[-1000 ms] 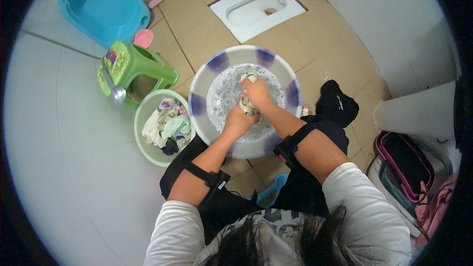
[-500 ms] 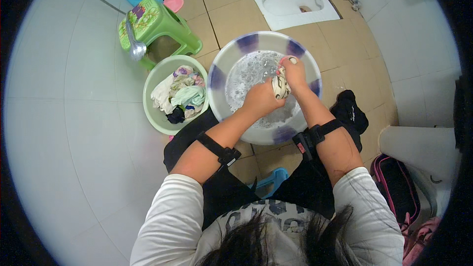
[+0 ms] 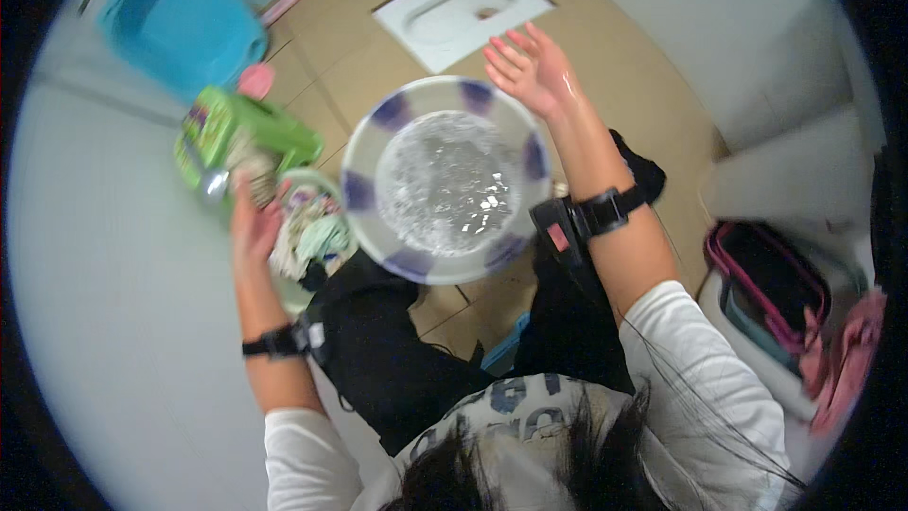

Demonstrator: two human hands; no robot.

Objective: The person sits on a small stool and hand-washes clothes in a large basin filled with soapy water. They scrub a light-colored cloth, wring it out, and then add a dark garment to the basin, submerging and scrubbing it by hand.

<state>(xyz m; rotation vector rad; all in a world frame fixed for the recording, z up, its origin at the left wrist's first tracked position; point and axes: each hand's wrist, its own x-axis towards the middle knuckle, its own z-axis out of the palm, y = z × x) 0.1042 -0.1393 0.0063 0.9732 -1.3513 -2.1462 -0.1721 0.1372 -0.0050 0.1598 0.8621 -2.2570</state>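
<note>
My left hand (image 3: 255,225) is over the edge of a small pale green basin (image 3: 295,300), somewhat blurred. Its fingers hold a twisted cream-coloured cloth (image 3: 251,166), whose upper part reaches in front of the green stool. Inside that basin lie crumpled clothes (image 3: 320,237) in white, mint and dark colours. My right hand (image 3: 537,74), wet and open with fingers apart, is raised beyond the far right rim of a large white and purple basin (image 3: 355,147). Sudsy water (image 3: 445,185) fills the large basin, with no cloth visible at its surface.
A green step stool (image 3: 284,132) with a metal ladle (image 3: 216,185) on it stands at the left. Behind are a blue tub (image 3: 184,28), a pink bowl (image 3: 256,81) and a white squat toilet (image 3: 426,33). Pink-rimmed containers (image 3: 766,274) stand at the right.
Both hands were together on the cloth over the large basin. My left hand has carried it left to the small basin; my right hand has let go, opened and risen. The view has shifted.
</note>
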